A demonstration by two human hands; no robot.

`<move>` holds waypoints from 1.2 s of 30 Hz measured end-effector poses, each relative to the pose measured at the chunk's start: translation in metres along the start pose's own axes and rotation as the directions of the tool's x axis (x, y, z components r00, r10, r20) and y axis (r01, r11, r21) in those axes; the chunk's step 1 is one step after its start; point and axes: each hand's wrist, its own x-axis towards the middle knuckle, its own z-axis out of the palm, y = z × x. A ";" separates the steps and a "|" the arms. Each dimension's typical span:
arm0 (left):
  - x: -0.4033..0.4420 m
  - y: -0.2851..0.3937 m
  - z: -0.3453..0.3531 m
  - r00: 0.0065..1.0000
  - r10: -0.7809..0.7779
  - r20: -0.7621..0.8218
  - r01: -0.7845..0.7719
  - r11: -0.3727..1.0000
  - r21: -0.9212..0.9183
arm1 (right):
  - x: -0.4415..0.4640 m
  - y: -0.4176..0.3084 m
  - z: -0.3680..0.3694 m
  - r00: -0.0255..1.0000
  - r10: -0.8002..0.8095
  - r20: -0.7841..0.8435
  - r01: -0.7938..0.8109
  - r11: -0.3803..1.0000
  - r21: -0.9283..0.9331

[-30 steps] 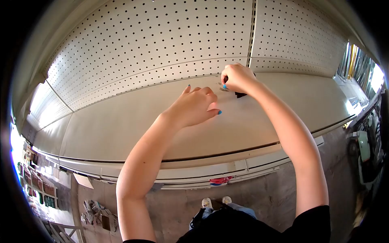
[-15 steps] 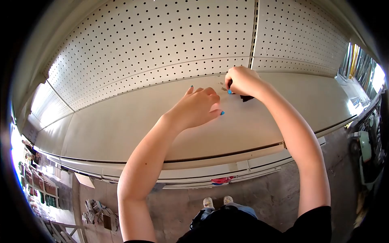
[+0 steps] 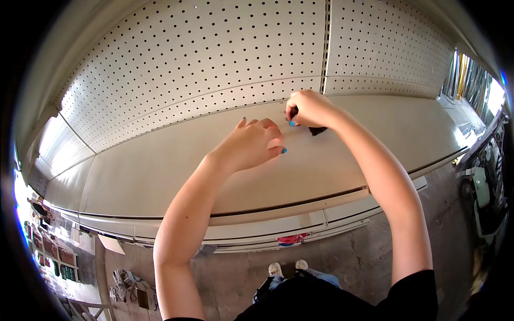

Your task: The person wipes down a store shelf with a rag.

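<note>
Via head view, I log right hand [image 3: 311,107]: fingers curled, clamped on dark cloth [image 3: 317,130]. Cloth shows inside grip and below palm, at shelf surface. Left hand [image 3: 249,143]: thumb and bent fingers apart, over pale shelf [image 3: 160,166], near right hand. Outward, I see perforated panel [image 3: 214,53] upright behind shelf; concrete floor [image 3: 353,251] below front edge.

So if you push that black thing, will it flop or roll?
Probably flop: the black thing looks like crumpled cloth under the right hand. It's likely light, as one hand seems to grip it. Rolling looks unlikely: the visible part isn't round.
</note>
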 end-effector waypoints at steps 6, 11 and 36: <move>-0.001 0.002 0.001 1.000 -0.008 0.001 0.008 1.000 0.012 | -0.023 -0.015 -0.007 0.998 -0.045 0.031 0.045 0.999 0.017; 0.004 -0.007 0.008 0.998 0.058 -0.040 -0.055 0.997 0.063 | 0.001 -0.001 0.018 0.984 -0.063 -0.169 0.053 0.996 -0.067; 0.005 -0.033 0.004 0.981 -0.182 -0.072 0.191 0.970 0.152 | -0.059 -0.015 0.030 0.922 -0.375 -0.094 0.360 0.922 -0.145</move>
